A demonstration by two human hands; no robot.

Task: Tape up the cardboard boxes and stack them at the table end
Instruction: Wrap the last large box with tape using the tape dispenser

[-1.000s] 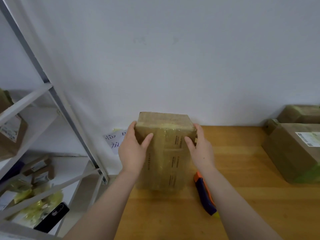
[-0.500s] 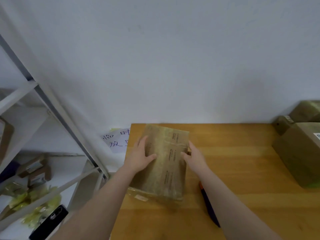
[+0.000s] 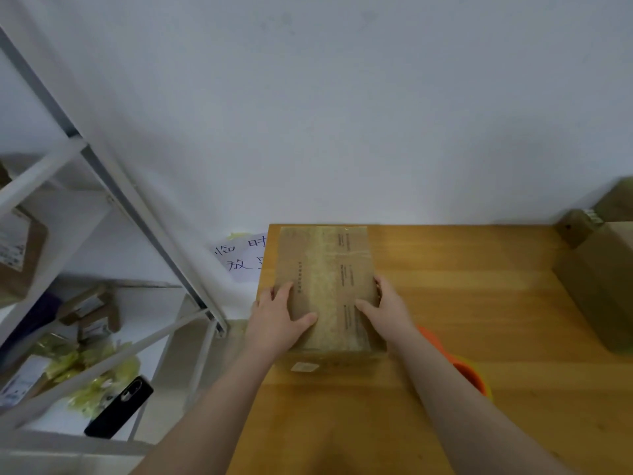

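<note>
A brown cardboard box [image 3: 325,269], sealed with clear tape along its top seam, lies flat on the wooden table [image 3: 462,303]. It sits at the far left corner with its far end against the wall. My left hand [image 3: 277,320] holds its left side with the thumb laid on top. On the opposite side my right hand [image 3: 387,310] holds it the same way. More taped cardboard boxes [image 3: 603,286] stand at the table's right edge, partly out of view.
An orange box cutter [image 3: 459,368] lies on the table, partly hidden under my right forearm. A white metal shelf [image 3: 137,214] stands left of the table with packages and a black phone [image 3: 120,406] on it. A handwritten paper note [image 3: 241,255] hangs on the wall.
The box stood upright in both hands a second ago. It has tipped forward and now lies flat at the far left corner. Both hands stayed on its sides.
</note>
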